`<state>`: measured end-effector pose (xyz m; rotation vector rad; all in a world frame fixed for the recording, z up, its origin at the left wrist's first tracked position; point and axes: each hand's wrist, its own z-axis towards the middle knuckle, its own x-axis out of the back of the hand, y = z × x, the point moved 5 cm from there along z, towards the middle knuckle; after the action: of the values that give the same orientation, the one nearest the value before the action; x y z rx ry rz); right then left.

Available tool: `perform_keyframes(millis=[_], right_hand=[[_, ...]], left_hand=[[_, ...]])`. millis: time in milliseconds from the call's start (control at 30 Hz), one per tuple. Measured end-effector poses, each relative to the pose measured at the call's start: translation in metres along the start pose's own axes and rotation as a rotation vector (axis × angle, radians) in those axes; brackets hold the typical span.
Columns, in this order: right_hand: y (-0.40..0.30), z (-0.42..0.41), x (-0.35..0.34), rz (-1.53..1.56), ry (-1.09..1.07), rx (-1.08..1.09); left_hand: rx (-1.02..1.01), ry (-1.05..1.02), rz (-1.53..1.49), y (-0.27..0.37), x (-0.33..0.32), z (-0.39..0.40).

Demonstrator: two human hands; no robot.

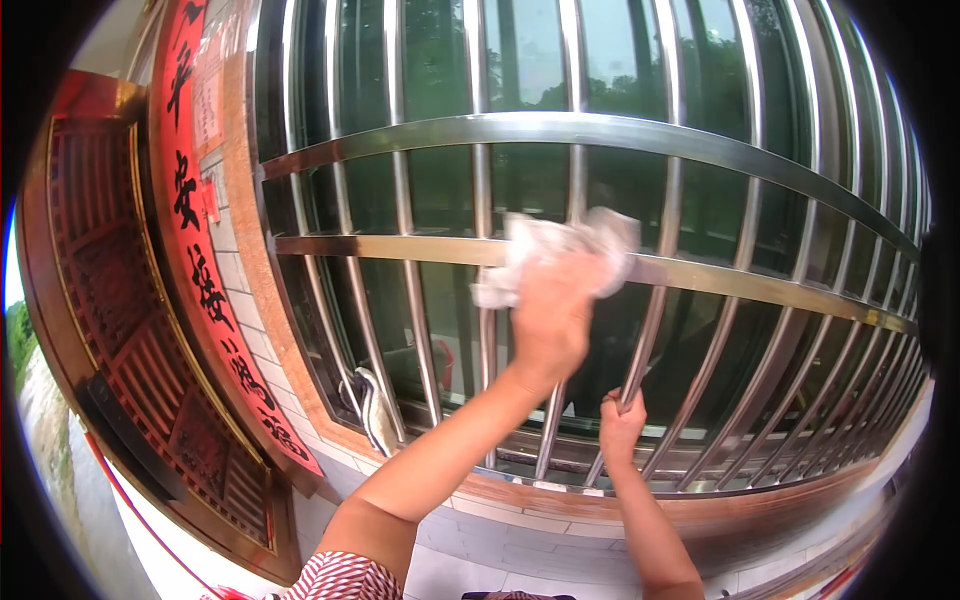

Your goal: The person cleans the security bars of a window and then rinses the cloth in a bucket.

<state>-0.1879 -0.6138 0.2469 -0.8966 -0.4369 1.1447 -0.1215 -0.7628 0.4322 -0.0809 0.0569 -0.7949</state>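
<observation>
My left hand (553, 319) holds a crumpled white cloth (525, 251), blurred, against the lower horizontal rail (442, 249) of a stainless-steel window grille. Part of the rail is hidden under the cloth. Lower and to the right, my right hand (624, 427) is wrapped around one upright bar (651, 337) of the same grille. Behind the bars is dark window glass (525, 180) with reflections of trees and sky. A wider, curved upper rail (570, 129) crosses the bars above both hands.
At left stands a carved wooden door (112, 300) beside a red paper strip (187, 195) bearing black writing. A white and dark object (375, 412), possibly a shoe, leans at the grille's lower left corner. A brown sill (720, 510) runs below the bars, above pale wall tiles (495, 529).
</observation>
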Motion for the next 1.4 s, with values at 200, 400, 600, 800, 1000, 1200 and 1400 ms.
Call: perform_keyframes(millis=[200, 400, 600, 800, 1000, 1200, 1400], right_hand=[[0.025, -0.01, -0.013, -1.005, 0.018, 0.747], [0.073, 0.01, 0.012, 0.459, -0.173, -0.319], [-0.034, -0.025, 0.026, -0.204, 0.036, 0.35], [-0.089, -0.072, 0.011, 0.096, -0.412, 0.221], [-0.074, -0.067, 0.016, 0.438, -0.421, -0.193], [-0.061, -0.078, 0.013, 0.675, -0.673, -0.649], [-0.054, -0.068, 0.018, 1.048, -0.607, -0.708]], left_hand=[[-0.057, -0.448, -0.637, 0.107, -0.077, -0.073], [0.264, -0.358, -0.601, 0.101, -0.003, -0.07], [0.894, 0.055, -0.48, 0.015, 0.064, -0.092], [1.648, 0.112, -1.165, 0.013, 0.05, -0.151], [1.75, 0.127, -1.507, 0.026, 0.052, -0.173], [1.872, -0.059, -1.377, 0.025, 0.048, -0.215], [1.823, -0.139, -0.951, 0.015, 0.055, -0.24]])
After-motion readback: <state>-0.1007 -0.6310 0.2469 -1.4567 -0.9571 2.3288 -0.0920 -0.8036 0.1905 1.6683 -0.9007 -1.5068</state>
